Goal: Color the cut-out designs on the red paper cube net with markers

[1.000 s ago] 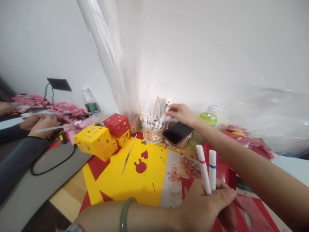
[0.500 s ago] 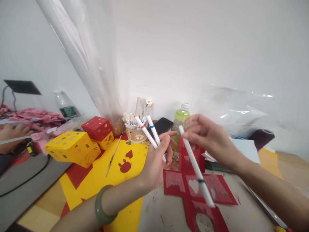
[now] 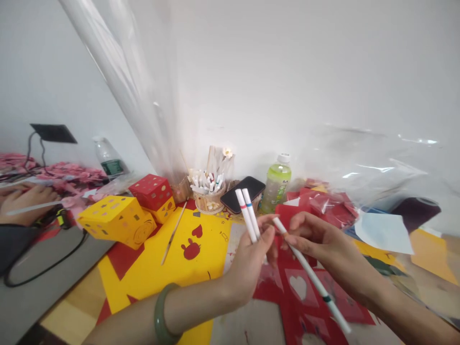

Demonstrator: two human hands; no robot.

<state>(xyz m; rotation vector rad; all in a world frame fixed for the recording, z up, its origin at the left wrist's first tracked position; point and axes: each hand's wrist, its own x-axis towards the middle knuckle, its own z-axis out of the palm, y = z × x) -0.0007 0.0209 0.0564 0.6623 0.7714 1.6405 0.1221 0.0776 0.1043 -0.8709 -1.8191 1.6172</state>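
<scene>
My left hand is closed around two white markers, one with a red band and one with a blue band, both pointing up. Between the fingertips of my right hand is a white marker with a green band, slanting down to the right. Its upper end is close to my left fingers; whether they touch it I cannot tell. Below the hands lies a red paper cutout with clear windows, one heart-shaped, partly hidden by my right hand and the marker.
A basket of markers stands at the back, beside a phone and a green-capped-label bottle. Yellow paper and decorated boxes lie left. Another person's hand is at far left. Clear plastic film leans right.
My left hand has moved right, closer to my right hand, and its two markers stand more upright. My right hand is slightly lower with the green-banded marker. The whole view has shifted a little.
</scene>
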